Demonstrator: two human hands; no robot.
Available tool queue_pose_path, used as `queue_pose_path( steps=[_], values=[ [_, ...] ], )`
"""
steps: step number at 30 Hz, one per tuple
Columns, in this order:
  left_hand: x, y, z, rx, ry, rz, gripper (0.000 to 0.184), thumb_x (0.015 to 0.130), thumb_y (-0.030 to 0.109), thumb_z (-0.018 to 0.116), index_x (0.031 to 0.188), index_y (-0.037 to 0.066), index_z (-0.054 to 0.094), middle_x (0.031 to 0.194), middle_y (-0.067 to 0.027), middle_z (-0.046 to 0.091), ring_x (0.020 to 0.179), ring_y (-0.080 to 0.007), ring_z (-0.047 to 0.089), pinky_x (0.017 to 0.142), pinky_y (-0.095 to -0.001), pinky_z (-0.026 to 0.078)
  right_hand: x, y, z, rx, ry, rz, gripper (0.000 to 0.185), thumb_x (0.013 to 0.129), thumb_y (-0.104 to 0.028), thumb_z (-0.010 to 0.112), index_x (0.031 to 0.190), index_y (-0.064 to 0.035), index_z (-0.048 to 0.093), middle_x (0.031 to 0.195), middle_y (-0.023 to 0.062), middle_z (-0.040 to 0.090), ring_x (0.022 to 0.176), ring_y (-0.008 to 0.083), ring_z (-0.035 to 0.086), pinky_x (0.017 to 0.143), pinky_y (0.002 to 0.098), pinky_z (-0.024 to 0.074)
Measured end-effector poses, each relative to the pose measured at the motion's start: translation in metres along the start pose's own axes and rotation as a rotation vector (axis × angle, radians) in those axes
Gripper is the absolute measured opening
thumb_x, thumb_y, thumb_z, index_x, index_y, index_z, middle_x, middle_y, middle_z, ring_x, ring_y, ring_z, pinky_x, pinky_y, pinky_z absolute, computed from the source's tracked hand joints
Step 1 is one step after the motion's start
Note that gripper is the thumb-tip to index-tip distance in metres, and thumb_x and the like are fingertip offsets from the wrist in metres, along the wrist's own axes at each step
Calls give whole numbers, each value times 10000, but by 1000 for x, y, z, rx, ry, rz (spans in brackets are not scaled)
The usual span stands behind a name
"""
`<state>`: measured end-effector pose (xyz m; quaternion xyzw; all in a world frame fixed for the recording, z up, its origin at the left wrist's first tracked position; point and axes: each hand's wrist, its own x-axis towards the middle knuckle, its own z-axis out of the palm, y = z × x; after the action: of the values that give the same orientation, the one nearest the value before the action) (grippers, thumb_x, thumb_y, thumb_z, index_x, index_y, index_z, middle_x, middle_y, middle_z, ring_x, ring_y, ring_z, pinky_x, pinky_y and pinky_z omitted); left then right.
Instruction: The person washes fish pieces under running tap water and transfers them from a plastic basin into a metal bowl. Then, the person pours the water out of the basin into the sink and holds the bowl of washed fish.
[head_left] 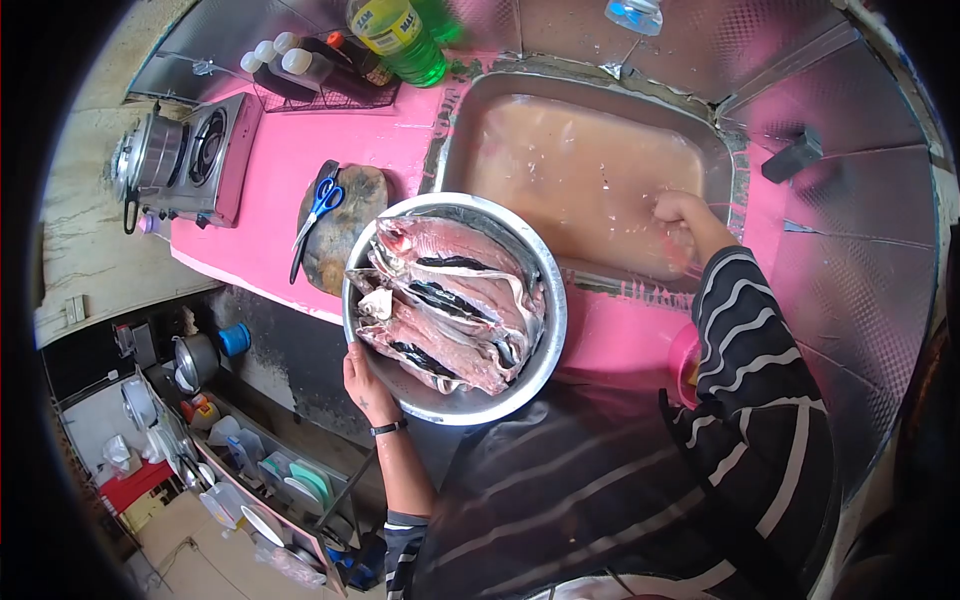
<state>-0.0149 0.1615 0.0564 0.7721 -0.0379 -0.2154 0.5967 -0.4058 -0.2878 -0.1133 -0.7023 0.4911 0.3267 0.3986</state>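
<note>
A round metal basin (553, 300) holds several split, gutted fish (450, 300) with dark strips along their open bellies. My left hand (370, 390) grips the basin's lower left rim, a dark band round its wrist. Over the right side of a sink (455, 130) full of cloudy brownish water, my right hand (683, 215) is closed in a fist. Something pinkish and blurred hangs below it. What that hand holds, if anything, I cannot make out.
Blue scissors (326, 196) and a dark-handled knife (299, 262) rest on a round wooden board (350, 215). A gas stove (222, 160) with a pot (157, 150) stands far left. Bottles (300, 70) line the back. A pink container (684, 362) is by my right arm. Dish racks stand lower left.
</note>
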Motion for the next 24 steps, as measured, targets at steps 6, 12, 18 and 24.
queue_pose_path(
  steps=[6, 12, 18, 24],
  values=[
    [2, -4, -3, -30, -16, -6, 383, 1008, 378, 567, 964, -1, 607, 875, -19, 627, 758, -80, 536, 675, -233, 448, 21, 0, -7, -250, -65, 5, 239, 719, -114, 611, 885, 18, 718, 729, 111, 643, 551, 218, 564, 423, 417, 383],
    [1, -4, -2, -56, -16, -11, 375, 1014, 369, 558, 984, -3, 602, 891, -21, 622, 782, -87, 538, 714, -238, 456, 37, 4, 12, -113, 63, 56, 234, 797, -160, 577, 905, -50, 753, 879, 99, 710, 706, 244, 662, 567, 412, 495],
    [6, -6, -8, -60, -108, 9, 379, 1013, 379, 557, 978, 3, 591, 892, -18, 613, 793, -86, 531, 718, -241, 451, -8, -35, 22, -57, 487, -53, 227, 776, -119, 573, 940, -41, 710, 998, 218, 686, 779, 383, 672, 604, 487, 508],
    [16, -15, -11, -148, -206, 61, 346, 999, 345, 592, 1012, 0, 577, 917, -26, 614, 807, -91, 531, 723, -248, 451, -131, -123, 119, 161, 845, -282, 147, 859, -148, 581, 871, -13, 639, 941, 213, 615, 945, 385, 594, 820, 463, 489]
  ],
)
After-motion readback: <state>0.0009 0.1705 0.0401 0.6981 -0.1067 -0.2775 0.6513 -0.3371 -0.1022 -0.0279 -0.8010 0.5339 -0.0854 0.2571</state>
